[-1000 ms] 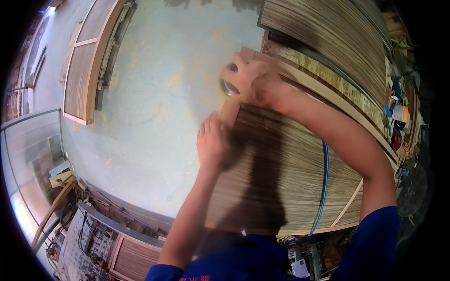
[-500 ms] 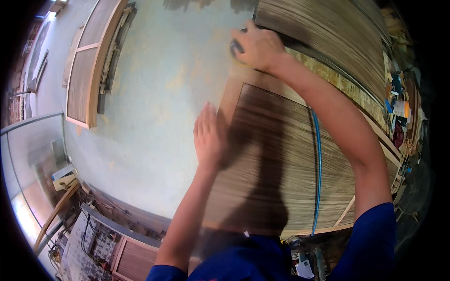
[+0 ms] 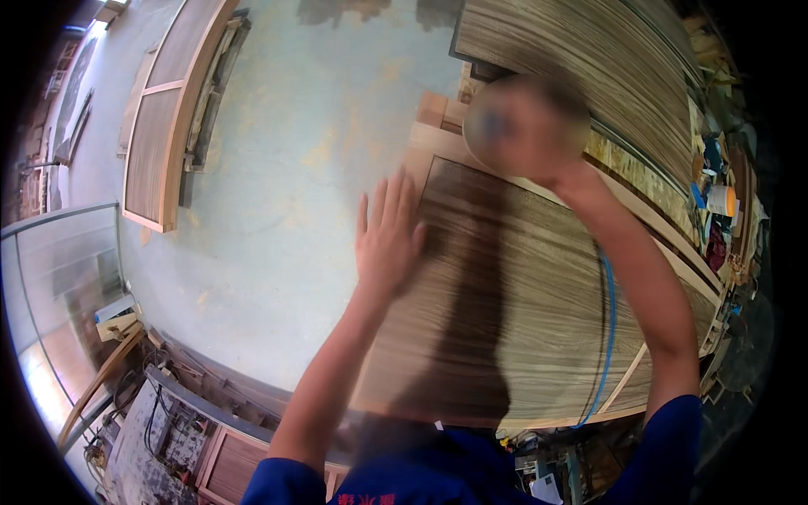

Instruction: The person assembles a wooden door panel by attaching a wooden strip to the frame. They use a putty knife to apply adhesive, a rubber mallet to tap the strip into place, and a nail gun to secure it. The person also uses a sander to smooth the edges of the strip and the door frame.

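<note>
A large wood-grained panel [image 3: 547, 278] with a pale wooden frame [image 3: 442, 145] lies flat before me. My left hand [image 3: 389, 236] is open on the panel's left frame strip, with its fingers spread. Over the far frame strip, my right hand [image 3: 539, 126] is closed on a round disc sander [image 3: 476, 139], smeared by motion. The sander's disc shows as a pale rim, and I cannot tell whether it touches the wood. A blue hose [image 3: 608, 311] runs across the panel below my right forearm.
Another wood-grained panel [image 3: 581, 50] lies beyond, at the upper right. A framed door [image 3: 164, 126] lies on the pale floor [image 3: 269, 194] at the far left. Scraps and containers, including an orange-and-white one [image 3: 721, 199], crowd the right side. Machinery [image 3: 181, 421] stands at the lower left.
My right hand has moved right and slightly nearer with the sander, away from the frame's far-left corner. My left hand's fingers have spread, and the blue hose has swung right.
</note>
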### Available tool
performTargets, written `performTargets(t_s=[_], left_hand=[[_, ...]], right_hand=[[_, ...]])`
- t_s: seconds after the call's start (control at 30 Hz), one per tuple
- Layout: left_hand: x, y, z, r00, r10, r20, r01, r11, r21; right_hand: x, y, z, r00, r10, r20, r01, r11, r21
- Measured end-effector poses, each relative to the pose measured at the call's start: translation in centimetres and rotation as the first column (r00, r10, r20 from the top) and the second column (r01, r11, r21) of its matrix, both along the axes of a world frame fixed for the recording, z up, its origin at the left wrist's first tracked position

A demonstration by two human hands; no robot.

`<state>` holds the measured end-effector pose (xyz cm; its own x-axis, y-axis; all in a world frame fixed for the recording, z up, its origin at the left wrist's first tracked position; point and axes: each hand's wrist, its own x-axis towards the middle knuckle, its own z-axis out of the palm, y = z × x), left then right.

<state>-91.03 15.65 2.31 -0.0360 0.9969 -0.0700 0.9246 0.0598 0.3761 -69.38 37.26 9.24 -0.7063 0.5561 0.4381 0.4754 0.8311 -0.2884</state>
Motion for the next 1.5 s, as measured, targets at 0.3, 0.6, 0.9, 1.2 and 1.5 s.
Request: performTargets(t_s=[0.3,0.6,0.9,1.2,1.5], left_hand=[[-1.1,-8.1,0.0,0.999,0.044,0.023,-0.042,0.996,-0.08],[-1.2,-8.3,-0.2,0.999,0.025,0.024,-0.023,0.997,-0.067],[-1.2,-8.1,-0.2,0.999,0.038,0.029,-0.035,0.996,-0.076],[-1.3,-8.0,0.0,0.999,0.019,-0.025,-0.021,0.998,-0.061],[-0.6,4.1,-0.5,0.994,-0.103,-0.036,0.106,0.989,0.1]], right_hand=[[-11.8,-2.2,-2.2,0.927,-0.074,0.367,0.133,0.982,-0.137],[-12.5,-2.2,-2.8,0.92,-0.027,0.392,0.066,0.994,-0.086],[-12.3,-3.3,-2.7,0.907,0.016,0.421,0.012,0.998,-0.065],[-11.0,-1.7,-2.0,0.946,-0.007,0.323,0.07,0.98,-0.185],[2.3,-5.3,4.0,0.859,-0.435,0.27,0.493,0.844,-0.21]])
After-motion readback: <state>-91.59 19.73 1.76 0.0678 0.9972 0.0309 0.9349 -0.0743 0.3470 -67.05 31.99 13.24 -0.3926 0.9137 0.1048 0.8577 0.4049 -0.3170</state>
